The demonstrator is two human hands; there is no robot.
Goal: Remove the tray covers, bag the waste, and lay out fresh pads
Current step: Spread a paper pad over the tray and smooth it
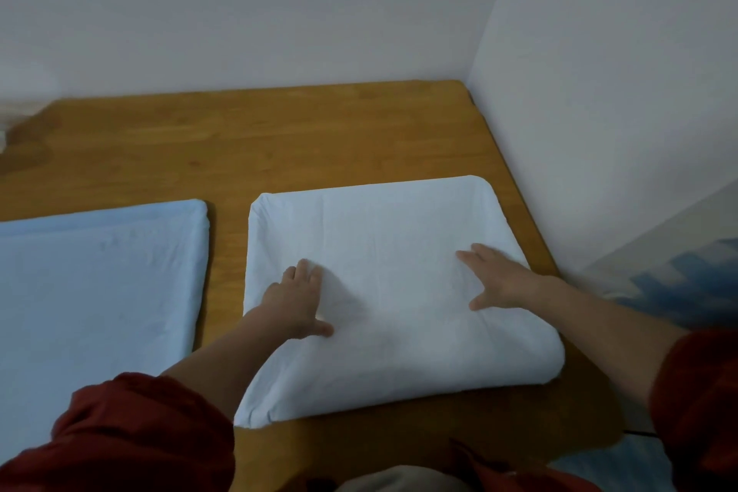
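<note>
Two trays wrapped in pale blue pads lie side by side on a wooden table (pixel 247 140). The right covered tray (pixel 379 220) sits in front of me, its pad pulled smooth over rounded corners. My left hand (pixel 297 302) lies flat on its left half, fingers straight and pointing away from me. My right hand (pixel 493 278) presses flat on its right half, fingers spread toward the left. The left covered tray (pixel 100 284) runs off the left edge of view, and neither hand touches it.
White walls (pixel 579 72) meet in a corner right behind the table's far right end. A blue and white patterned surface (pixel 679 276) shows beyond the table's right edge. My red sleeves are pushed up on both forearms.
</note>
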